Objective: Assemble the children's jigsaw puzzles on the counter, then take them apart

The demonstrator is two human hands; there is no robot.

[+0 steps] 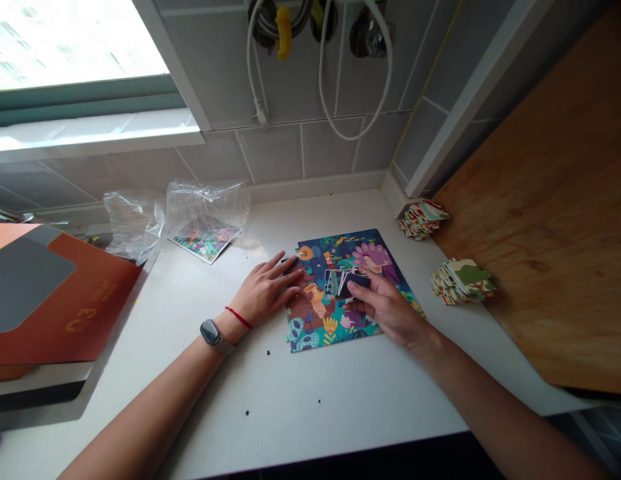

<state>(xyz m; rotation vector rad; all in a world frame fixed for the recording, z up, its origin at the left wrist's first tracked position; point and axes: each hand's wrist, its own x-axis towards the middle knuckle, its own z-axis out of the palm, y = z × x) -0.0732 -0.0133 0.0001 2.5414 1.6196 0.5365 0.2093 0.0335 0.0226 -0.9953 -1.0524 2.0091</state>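
Right hand (390,303), holding pieces (354,284), part-hides puzzle (323,310); 2 stacks (463,283) near wooden panel (555,200).

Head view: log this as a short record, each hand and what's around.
Left hand: at the left edge of the colourful illustrated cardboard puzzle
Left wrist: dark watch, red cord
Right hand: holding a stack of dark, white-edged pieces over the puzzle
Right side: two multicoloured stacks of cardboard pieces
Back left: clear plastic bag, small printed card
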